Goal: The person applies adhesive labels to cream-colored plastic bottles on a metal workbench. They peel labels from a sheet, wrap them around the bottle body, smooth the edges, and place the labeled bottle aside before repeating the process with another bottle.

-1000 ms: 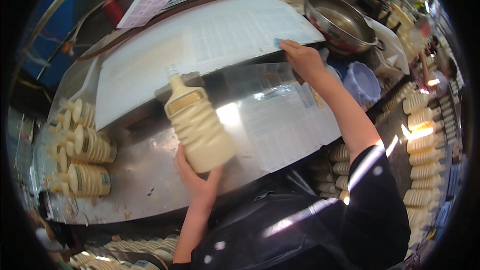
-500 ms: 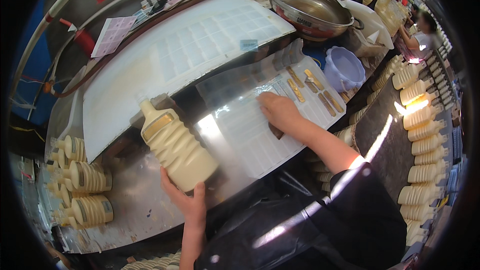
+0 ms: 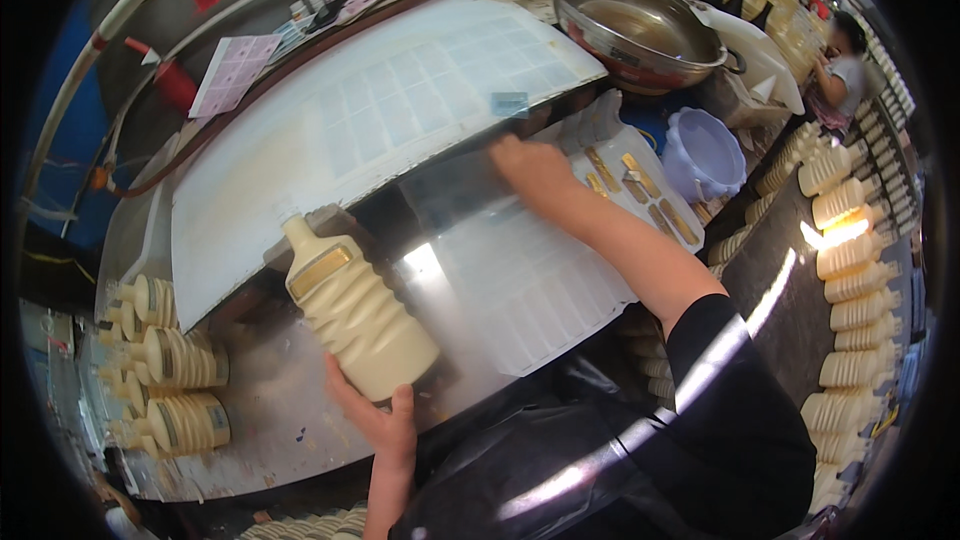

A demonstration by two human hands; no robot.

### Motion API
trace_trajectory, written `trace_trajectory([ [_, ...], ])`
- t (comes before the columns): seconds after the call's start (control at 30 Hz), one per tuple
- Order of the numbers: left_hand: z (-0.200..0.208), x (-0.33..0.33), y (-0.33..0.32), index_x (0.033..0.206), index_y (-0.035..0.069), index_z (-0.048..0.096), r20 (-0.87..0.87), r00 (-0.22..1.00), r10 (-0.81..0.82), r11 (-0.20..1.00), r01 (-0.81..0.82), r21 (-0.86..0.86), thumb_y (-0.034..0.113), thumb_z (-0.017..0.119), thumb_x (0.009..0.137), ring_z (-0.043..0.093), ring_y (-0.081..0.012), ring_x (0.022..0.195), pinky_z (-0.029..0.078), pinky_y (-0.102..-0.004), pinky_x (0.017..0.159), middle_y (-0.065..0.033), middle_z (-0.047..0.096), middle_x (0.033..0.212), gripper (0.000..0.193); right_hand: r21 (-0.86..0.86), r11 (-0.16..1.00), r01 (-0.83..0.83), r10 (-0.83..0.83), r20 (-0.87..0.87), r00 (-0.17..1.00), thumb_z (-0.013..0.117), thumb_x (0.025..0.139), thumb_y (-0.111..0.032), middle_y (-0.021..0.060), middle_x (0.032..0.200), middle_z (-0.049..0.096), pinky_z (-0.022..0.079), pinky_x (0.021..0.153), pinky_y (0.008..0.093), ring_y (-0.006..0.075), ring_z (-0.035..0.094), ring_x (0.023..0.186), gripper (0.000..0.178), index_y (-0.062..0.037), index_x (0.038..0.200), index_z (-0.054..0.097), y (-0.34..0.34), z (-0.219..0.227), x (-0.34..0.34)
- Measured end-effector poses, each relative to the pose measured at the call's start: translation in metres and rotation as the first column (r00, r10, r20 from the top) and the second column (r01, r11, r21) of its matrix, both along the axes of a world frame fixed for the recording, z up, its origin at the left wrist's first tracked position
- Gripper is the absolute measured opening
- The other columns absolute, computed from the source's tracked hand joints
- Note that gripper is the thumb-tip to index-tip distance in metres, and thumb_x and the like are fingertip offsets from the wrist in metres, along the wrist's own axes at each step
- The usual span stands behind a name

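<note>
A cream ribbed bottle (image 3: 370, 315) with a gold label on its shoulder lies tilted on the metal table, its neck pointing to the far left. My left hand (image 3: 385, 425) grips its base between thumb and fingers. My right hand (image 3: 535, 172) reaches over a translucent plastic sheet (image 3: 530, 300), close to the front edge of a white panel (image 3: 300, 140). Its fingers are curled together; whatever they may hold is hidden. Several gold strips (image 3: 640, 177) lie on the sheet to the right of that hand.
Cream bottles (image 3: 190, 355) lie at the left, and rows of more (image 3: 855, 280) line the right side. A lavender basin (image 3: 703, 155) and a large metal pan (image 3: 640, 25) stand at the back right. Another person (image 3: 840, 75) is farther off. Papers (image 3: 235, 70) lie behind the panel.
My right hand has moved away from me across the sheet toward the panel's edge. My left hand keeps hold of the bottle. The view has shifted slightly.
</note>
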State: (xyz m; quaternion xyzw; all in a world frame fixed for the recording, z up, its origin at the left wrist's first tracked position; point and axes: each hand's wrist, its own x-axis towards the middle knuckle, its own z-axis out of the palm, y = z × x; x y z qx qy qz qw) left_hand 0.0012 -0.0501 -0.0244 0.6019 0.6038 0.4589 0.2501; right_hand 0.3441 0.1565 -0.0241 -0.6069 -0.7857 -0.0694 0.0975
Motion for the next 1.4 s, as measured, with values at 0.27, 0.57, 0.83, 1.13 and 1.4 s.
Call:
trace_trajectory([
  [0.27, -0.005, -0.008, -0.001, 0.159, -0.002, 0.022, -0.061, 0.998, -0.020, 0.999, 0.018, -0.034, 0.054, 0.076, 0.085, 0.035, -0.0327, 0.143, 0.029, -0.0450, 0.119, -0.0192, 0.032, 0.152, 0.107, 0.102, 0.995, -0.024, 0.002, 0.213, 0.977, 0.061, 0.082, -0.003, 0.0148, 0.090, 0.068, 0.059, 0.069, 0.0438, 0.0330, 0.072, 0.086, 0.012, -0.0062, 0.091, 0.068, 0.017, -0.019, 0.016],
  [0.57, -0.009, -0.009, -0.002, 0.150, -0.001, 0.036, 0.005, 1.000, -0.020, 0.998, 0.019, 0.065, 0.021, 0.082, 0.071, 0.042, -0.0384, 0.133, 0.035, -0.0467, 0.114, -0.0220, 0.041, 0.143, 0.094, 0.235, 0.953, -0.190, 0.183, 0.052, 0.982, 0.067, 0.082, -0.006, 0.0097, 0.086, 0.067, 0.057, 0.067, 0.0404, 0.0301, 0.070, 0.078, 0.021, -0.0071, 0.103, 0.069, -0.048, 0.041, -0.027],
  [0.83, -0.006, -0.014, -0.001, 0.152, -0.002, 0.035, 0.465, 0.878, -0.111, 0.994, 0.099, 0.050, 0.035, 0.064, 0.093, 0.041, -0.0297, 0.138, 0.032, -0.0429, 0.117, -0.0172, 0.041, 0.148, 0.076, -0.536, 0.726, -0.430, -0.462, -0.844, 0.272, 0.070, 0.092, -0.013, 0.0029, 0.079, 0.073, 0.051, 0.052, 0.0238, 0.0064, 0.065, 0.061, 0.019, 0.0013, 0.102, 0.077, -0.150, 0.127, -0.147],
  [1.13, 0.009, -0.001, 0.012, 0.140, -0.002, 0.042, 0.533, 0.842, 0.085, 0.993, -0.028, -0.114, 0.023, 0.066, 0.097, 0.043, -0.0254, 0.135, 0.034, -0.0396, 0.116, -0.0151, 0.047, 0.140, 0.055, -0.481, 0.791, -0.378, -0.512, -0.859, 0.023, 0.067, 0.098, -0.016, 0.0057, 0.084, 0.073, 0.048, 0.054, 0.0214, 0.0056, 0.060, 0.058, 0.017, 0.0007, 0.102, 0.069, -0.180, 0.069, -0.184],
  [1.4, 0.000, -0.003, 0.011, 0.138, -0.002, 0.043, 0.610, 0.789, 0.076, 0.996, -0.028, -0.088, 0.019, 0.069, 0.097, 0.043, -0.0247, 0.134, 0.035, -0.0401, 0.115, -0.0140, 0.047, 0.138, 0.053, -0.483, 0.801, -0.355, -0.467, -0.874, 0.135, 0.068, 0.098, -0.017, 0.0004, 0.076, 0.067, 0.045, 0.058, 0.0206, 0.0047, 0.060, 0.063, 0.016, -0.0017, 0.094, 0.065, -0.176, 0.053, -0.168],
])
